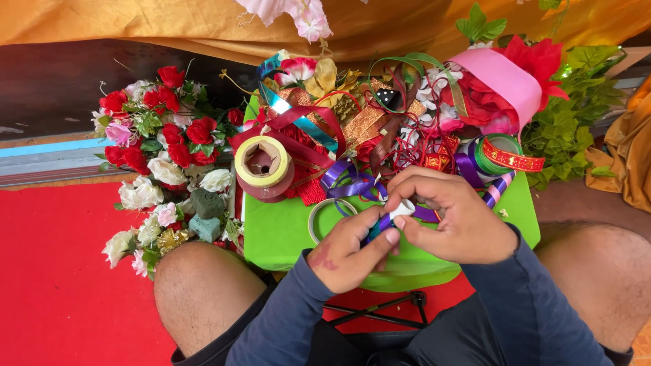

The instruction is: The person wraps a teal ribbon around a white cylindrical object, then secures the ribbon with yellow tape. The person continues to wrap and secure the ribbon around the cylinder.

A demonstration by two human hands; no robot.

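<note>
Both my hands meet over the front of a small green table [278,234]. My left hand [349,254] and my right hand [451,217] together pinch a small white roll [403,208] with purple ribbon [380,224] running from it. The ribbon loops back into a purple curl [346,177] on the table. A clear tape ring [324,215] lies flat just left of my left hand. A yellowish tape roll [263,161] stands further left on a dark red roll.
A heap of ribbons and red fabric flowers [400,115] fills the back of the table, with a wide pink ribbon [505,78] and a green and red ribbon roll [505,154]. An artificial rose bouquet [163,149] lies on the red floor [61,285] at left. Green leaves [569,122] at right. My bare knees flank the table.
</note>
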